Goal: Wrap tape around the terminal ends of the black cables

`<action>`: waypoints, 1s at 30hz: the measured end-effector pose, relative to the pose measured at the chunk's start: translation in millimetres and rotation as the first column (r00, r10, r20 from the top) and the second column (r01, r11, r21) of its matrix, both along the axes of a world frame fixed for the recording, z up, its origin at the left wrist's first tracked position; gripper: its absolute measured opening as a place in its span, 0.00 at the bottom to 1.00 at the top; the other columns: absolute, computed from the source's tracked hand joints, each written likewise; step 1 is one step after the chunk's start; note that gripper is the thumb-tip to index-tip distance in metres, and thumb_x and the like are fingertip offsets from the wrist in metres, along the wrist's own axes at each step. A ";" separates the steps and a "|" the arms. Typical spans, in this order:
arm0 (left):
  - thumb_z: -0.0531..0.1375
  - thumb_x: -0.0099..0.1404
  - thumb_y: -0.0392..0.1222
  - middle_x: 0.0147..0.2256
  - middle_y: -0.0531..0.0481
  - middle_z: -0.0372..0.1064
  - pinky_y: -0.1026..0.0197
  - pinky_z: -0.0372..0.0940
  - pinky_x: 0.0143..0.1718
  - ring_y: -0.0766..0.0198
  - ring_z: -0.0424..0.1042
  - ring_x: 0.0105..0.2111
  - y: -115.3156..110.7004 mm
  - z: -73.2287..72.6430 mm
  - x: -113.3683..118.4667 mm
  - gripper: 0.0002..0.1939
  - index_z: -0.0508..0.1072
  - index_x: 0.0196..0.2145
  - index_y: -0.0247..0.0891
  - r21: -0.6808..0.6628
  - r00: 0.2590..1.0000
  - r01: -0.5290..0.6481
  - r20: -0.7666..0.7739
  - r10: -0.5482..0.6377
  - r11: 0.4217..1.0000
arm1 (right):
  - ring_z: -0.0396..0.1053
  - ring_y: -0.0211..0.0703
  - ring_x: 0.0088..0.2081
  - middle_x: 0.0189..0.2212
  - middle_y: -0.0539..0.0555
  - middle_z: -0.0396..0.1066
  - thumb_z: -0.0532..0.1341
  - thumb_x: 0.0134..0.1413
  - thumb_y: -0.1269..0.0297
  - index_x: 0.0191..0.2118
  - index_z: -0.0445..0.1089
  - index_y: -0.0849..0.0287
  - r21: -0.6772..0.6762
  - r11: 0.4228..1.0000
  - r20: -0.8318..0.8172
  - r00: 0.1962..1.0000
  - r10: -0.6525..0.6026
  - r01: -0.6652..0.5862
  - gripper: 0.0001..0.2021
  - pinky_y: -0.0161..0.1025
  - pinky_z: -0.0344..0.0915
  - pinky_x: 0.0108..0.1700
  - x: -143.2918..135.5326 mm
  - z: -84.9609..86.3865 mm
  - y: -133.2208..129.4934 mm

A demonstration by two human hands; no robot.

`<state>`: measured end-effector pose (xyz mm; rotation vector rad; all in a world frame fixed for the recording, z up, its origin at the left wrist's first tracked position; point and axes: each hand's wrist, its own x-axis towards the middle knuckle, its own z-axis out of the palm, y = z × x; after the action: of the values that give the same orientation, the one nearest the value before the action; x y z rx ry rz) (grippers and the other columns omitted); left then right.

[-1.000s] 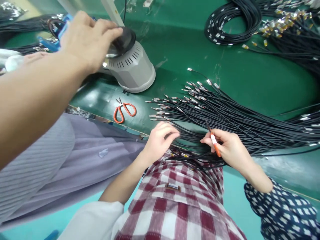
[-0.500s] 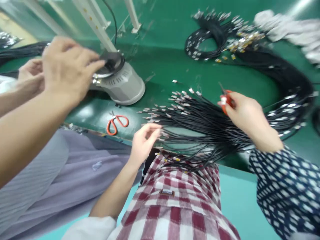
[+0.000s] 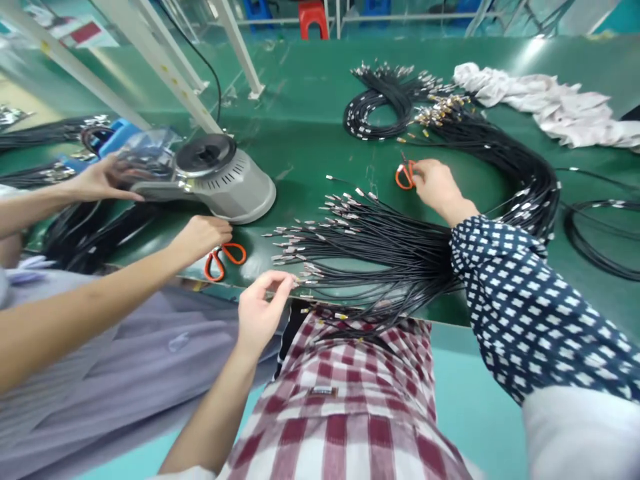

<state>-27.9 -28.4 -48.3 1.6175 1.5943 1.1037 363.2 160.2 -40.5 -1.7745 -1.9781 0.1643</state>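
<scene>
My left hand (image 3: 264,307) is closed in a pinch at the tip of one black cable, at the near left edge of a fanned bundle of black cables (image 3: 385,233) with metal ends. The bundle lies on the green table, and some strands hang over its front edge towards the checked apron. Beyond the bundle, my right hand (image 3: 439,188) has its fingers on one handle of small orange-handled scissors (image 3: 405,175). Their blades point away from me, low over the tabletop or resting on it; I cannot tell which.
A co-worker's hands (image 3: 203,235) are at the left, around a grey machine with a black disc (image 3: 240,180). Other orange scissors (image 3: 223,260) lie before it. Coiled cables (image 3: 377,110), a thick curved bundle (image 3: 520,153) and a crumpled white cloth (image 3: 545,100) occupy the back right.
My right hand has moved away from me with the scissors, from over the bundle to the table behind it. My left hand keeps its pinch. The co-worker's hands have parted and lowered beside the machine.
</scene>
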 end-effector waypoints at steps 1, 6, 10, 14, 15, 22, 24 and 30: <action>0.61 0.66 0.44 0.32 0.50 0.75 0.62 0.67 0.37 0.63 0.72 0.32 -2.3 0.9 0.7 0.08 0.76 0.33 0.37 0.036 0.999 0.025 -0.027 -0.024 0.999 | 0.68 0.51 0.54 0.54 0.70 0.69 0.55 0.61 0.75 0.50 0.72 0.71 0.013 1.000 -0.019 1.000 -0.009 0.009 0.15 0.48 0.59 0.61 -3.0 2.0 -0.5; 0.62 0.66 0.37 0.37 0.48 0.74 0.58 0.66 0.44 0.61 0.72 0.39 -10.5 -3.6 0.4 0.03 0.75 0.38 0.39 0.191 0.929 0.321 -0.254 -0.269 0.927 | 0.70 0.48 0.52 0.49 0.59 0.73 0.60 0.60 0.71 0.47 0.74 0.60 0.105 0.983 -0.130 0.978 0.163 -0.149 0.11 0.43 0.68 0.53 -36.3 14.5 -64.3; 0.62 0.66 0.40 0.45 0.43 0.72 0.48 0.60 0.52 0.52 0.67 0.49 -3.2 -10.1 0.1 0.10 0.75 0.45 0.40 0.129 0.773 0.504 -0.508 -0.379 0.854 | 0.73 0.46 0.45 0.43 0.56 0.74 0.60 0.63 0.67 0.43 0.74 0.57 0.072 0.900 -0.213 0.875 0.436 -0.431 0.06 0.42 0.71 0.48 -60.7 15.1 -151.2; 0.61 0.67 0.44 0.47 0.42 0.68 0.46 0.58 0.53 0.51 0.65 0.50 16.6 -8.2 -3.3 0.11 0.75 0.46 0.42 -0.012 0.670 0.575 -0.566 -0.480 0.818 | 0.71 0.47 0.45 0.45 0.58 0.72 0.60 0.63 0.64 0.45 0.73 0.58 -0.042 0.863 -0.143 0.858 0.493 -0.503 0.07 0.43 0.69 0.48 -66.4 1.6 -199.4; 0.61 0.67 0.44 0.46 0.43 0.67 0.47 0.58 0.53 0.52 0.65 0.50 22.8 -7.4 -4.8 0.10 0.76 0.45 0.42 -0.042 0.657 0.598 -0.547 -0.519 0.800 | 0.71 0.47 0.45 0.45 0.58 0.72 0.60 0.64 0.63 0.45 0.73 0.58 -0.056 0.862 -0.125 0.861 0.494 -0.503 0.07 0.44 0.69 0.48 -67.0 -2.0 -203.1; 0.65 0.63 0.42 0.37 0.48 0.68 0.50 0.61 0.50 0.56 0.69 0.43 72.2 -18.2 5.1 0.04 0.79 0.33 0.41 0.048 0.749 0.590 -0.404 -0.525 0.806 | 0.70 0.49 0.40 0.39 0.56 0.73 0.61 0.63 0.57 0.40 0.76 0.56 -0.067 0.890 0.083 0.887 0.455 -0.451 0.10 0.45 0.66 0.42 -85.9 -12.9 -187.1; 0.65 0.62 0.39 0.37 0.48 0.69 0.50 0.62 0.49 0.55 0.69 0.43 81.6 -21.3 14.8 0.03 0.79 0.31 0.40 0.127 0.808 0.504 -0.418 -0.414 0.855 | 0.70 0.48 0.39 0.38 0.55 0.74 0.61 0.63 0.59 0.37 0.77 0.56 -0.050 0.910 0.124 0.901 0.415 -0.412 0.09 0.44 0.65 0.41 -91.8 -14.0 -179.0; 0.63 0.65 0.39 0.43 0.45 0.70 0.50 0.64 0.52 0.55 0.69 0.47 55.8 -12.8 14.2 0.05 0.77 0.39 0.40 0.370 0.931 0.229 -0.352 -0.092 0.900 | 0.72 0.45 0.37 0.36 0.53 0.76 0.62 0.62 0.62 0.34 0.77 0.56 -0.021 0.942 0.016 0.942 0.334 -0.334 0.07 0.41 0.65 0.38 -95.3 -14.9 -165.4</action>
<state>-13.7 27.4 -61.1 2.2711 1.4500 1.1776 267.9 -5.2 -55.5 -1.4407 -2.2863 0.2770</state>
